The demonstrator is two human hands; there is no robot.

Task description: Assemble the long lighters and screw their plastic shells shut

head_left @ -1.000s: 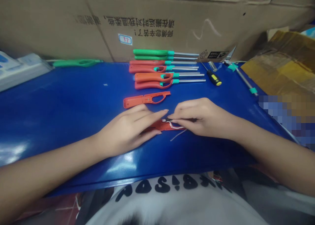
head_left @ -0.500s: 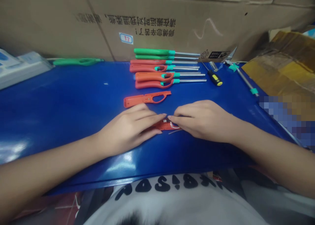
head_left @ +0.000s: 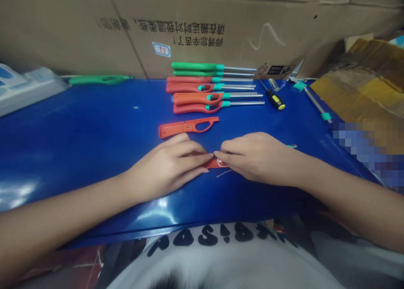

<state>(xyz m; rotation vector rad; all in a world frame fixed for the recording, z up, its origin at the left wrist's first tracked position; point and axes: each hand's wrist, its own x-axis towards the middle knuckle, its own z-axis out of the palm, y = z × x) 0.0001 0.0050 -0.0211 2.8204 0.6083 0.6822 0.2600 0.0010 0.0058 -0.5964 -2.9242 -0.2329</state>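
Between my hands lies a red-orange casing half (head_left: 215, 163) with white wires in it, low over the blue table. My left hand (head_left: 172, 164) is closed round its left end, with thumb and fingers on both sides. Fingertips of my right hand (head_left: 257, 158) pinch at the wired part and hide the casing's right end; what exactly they hold is too small to tell. A thin grey wire sticks out below them. Just beyond my left hand lies an empty red-orange casing half (head_left: 189, 127) with a loop-shaped opening.
Several red and green lighters (head_left: 197, 97) with metal tubes lie stacked behind. A black-yellow screwdriver (head_left: 276, 100) and a metal tube (head_left: 315, 103) lie at the back right. A green casing (head_left: 99, 79) and a white power strip (head_left: 34, 86) are at left. Cardboard (head_left: 142, 32) stands behind.
My fingertips have drawn slightly closer together over the casing. My right hand has shifted a little left, and a small clear-and-teal piece now shows behind its wrist.
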